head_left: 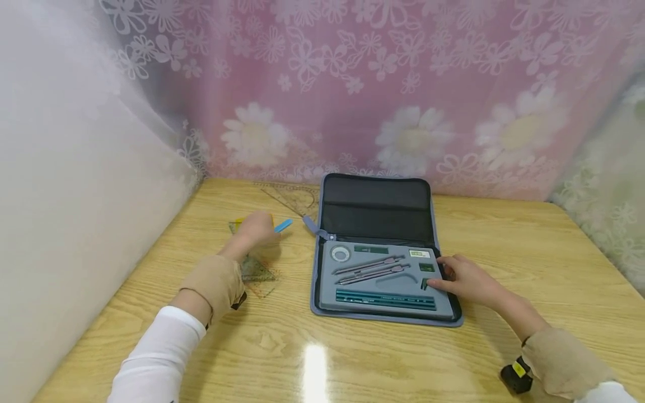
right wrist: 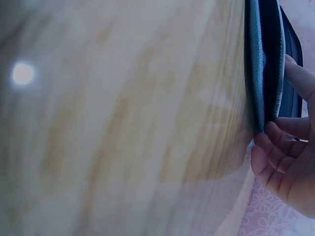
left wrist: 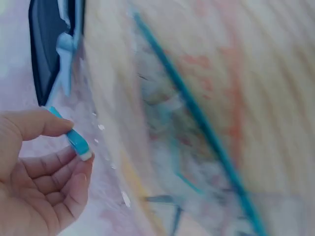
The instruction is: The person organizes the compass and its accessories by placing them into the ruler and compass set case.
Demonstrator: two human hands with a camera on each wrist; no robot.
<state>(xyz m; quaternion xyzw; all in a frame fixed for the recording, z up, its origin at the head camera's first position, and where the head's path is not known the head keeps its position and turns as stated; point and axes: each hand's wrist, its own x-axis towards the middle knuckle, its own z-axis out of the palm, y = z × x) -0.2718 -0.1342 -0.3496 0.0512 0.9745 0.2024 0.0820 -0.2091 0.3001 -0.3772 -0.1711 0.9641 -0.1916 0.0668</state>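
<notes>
My left hand [head_left: 256, 228] pinches a slim blue stick-like thing [left wrist: 78, 141] with a white end between thumb and fingers, over the left part of the table. Below it lie clear set squares [head_left: 257, 270], partly hidden by the hand and wrist. A zipped drawing-set case [head_left: 315, 280] lies unfolded in the middle, its black lid raised at the back. My right hand [head_left: 466, 280] grips its right edge, thumb over the grey tray [head_left: 393, 310] and fingers at the side. In the tray sit two compasses [head_left: 373, 274], green pencils [head_left: 385, 299] and a round white tape roll [head_left: 340, 254].
Behind the left hand, a large clear triangle ruler [head_left: 297, 196] reaches to the case's lid. Something yellow [head_left: 239, 222] shows beside that hand. A flowered pink curtain [head_left: 353, 84] hangs along the table's [head_left: 514, 246] back edge, and a white wall stands at left.
</notes>
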